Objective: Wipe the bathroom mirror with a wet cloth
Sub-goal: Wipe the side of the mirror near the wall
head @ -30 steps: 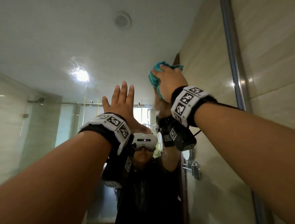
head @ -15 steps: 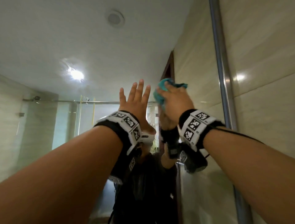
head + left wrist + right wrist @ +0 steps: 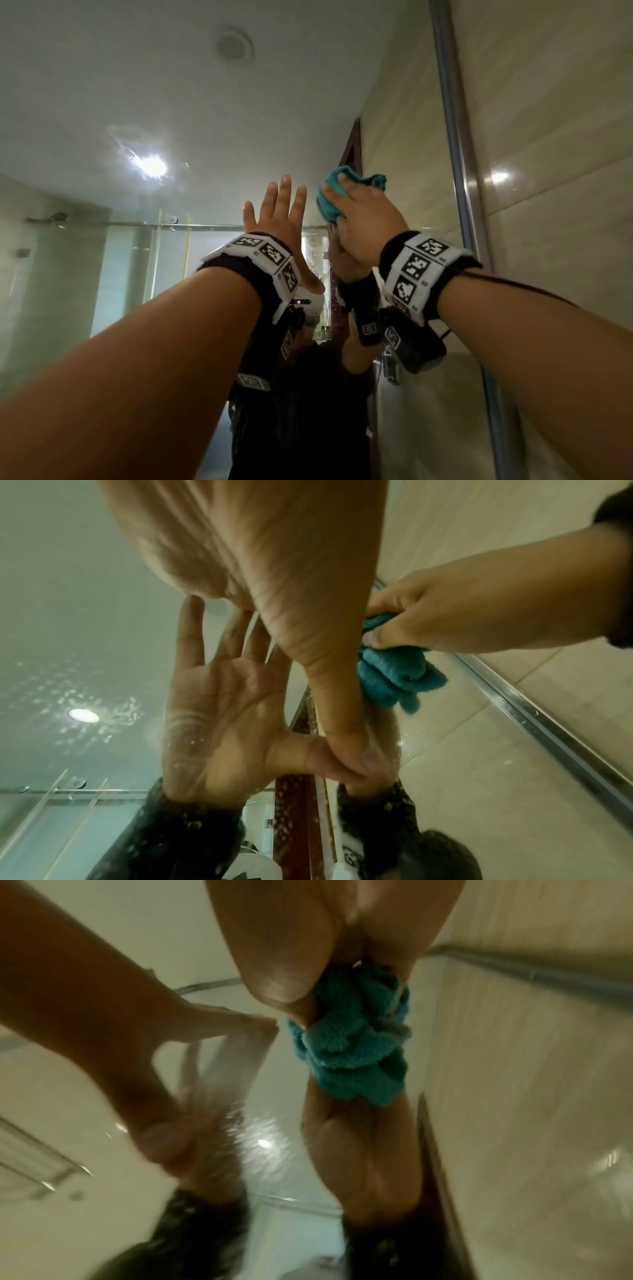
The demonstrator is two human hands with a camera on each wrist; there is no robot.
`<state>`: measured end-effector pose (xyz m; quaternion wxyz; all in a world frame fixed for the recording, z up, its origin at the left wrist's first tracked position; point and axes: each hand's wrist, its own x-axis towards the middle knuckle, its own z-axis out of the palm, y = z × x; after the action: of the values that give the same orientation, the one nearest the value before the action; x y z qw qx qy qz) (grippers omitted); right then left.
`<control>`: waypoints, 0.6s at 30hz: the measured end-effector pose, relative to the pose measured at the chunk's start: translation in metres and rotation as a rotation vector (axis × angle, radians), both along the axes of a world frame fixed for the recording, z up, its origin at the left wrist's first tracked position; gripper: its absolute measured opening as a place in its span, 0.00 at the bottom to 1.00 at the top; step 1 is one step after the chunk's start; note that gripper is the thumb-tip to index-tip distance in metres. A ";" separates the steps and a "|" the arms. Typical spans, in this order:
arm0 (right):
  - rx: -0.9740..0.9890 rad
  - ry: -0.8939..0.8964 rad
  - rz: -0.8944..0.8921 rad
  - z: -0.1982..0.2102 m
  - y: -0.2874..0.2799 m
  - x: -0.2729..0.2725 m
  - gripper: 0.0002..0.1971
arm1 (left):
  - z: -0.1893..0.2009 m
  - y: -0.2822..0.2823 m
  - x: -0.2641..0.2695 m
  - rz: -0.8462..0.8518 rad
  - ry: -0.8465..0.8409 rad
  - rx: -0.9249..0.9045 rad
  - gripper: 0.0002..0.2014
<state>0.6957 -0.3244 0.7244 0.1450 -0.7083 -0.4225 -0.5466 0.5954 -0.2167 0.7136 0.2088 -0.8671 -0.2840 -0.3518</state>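
Note:
The bathroom mirror (image 3: pixel 171 85) fills most of the head view and reflects the ceiling and a person. My right hand (image 3: pixel 363 219) grips a bunched teal cloth (image 3: pixel 330 202) and presses it on the glass near the mirror's right side. In the right wrist view the cloth (image 3: pixel 352 1042) bulges out below the thumb. My left hand (image 3: pixel 279 219) lies flat on the glass just left of the cloth, fingers straight and spread. In the left wrist view the left hand's thumb tip (image 3: pixel 346 739) touches the mirror, and the cloth (image 3: pixel 394 680) shows beside it under the right hand (image 3: pixel 445 615).
A metal strip (image 3: pixel 455 171) frames the mirror's right edge, with beige wall tiles (image 3: pixel 548 137) beyond it. Water droplets (image 3: pixel 147 168) speckle the glass around the reflected ceiling light. A reflected glass shower screen (image 3: pixel 137 274) shows at lower left.
My right hand with the cloth has come lower on the glass, now level with the left fingertips. The left hand stays flat on the mirror.

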 end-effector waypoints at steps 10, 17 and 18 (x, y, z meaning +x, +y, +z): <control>-0.063 0.131 0.007 0.000 -0.021 0.026 0.38 | -0.003 0.002 0.001 -0.001 -0.017 0.033 0.78; 0.249 0.278 0.161 0.015 -0.064 0.032 0.30 | -0.002 0.001 -0.002 -0.003 -0.012 0.036 0.77; 0.274 0.261 0.135 0.009 -0.065 0.026 0.28 | -0.002 0.002 -0.001 -0.004 -0.014 0.040 0.77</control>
<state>0.7220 -0.3899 0.7339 0.3297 -0.7170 -0.3682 -0.4916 0.5941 -0.2147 0.7111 0.2236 -0.8608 -0.2768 -0.3639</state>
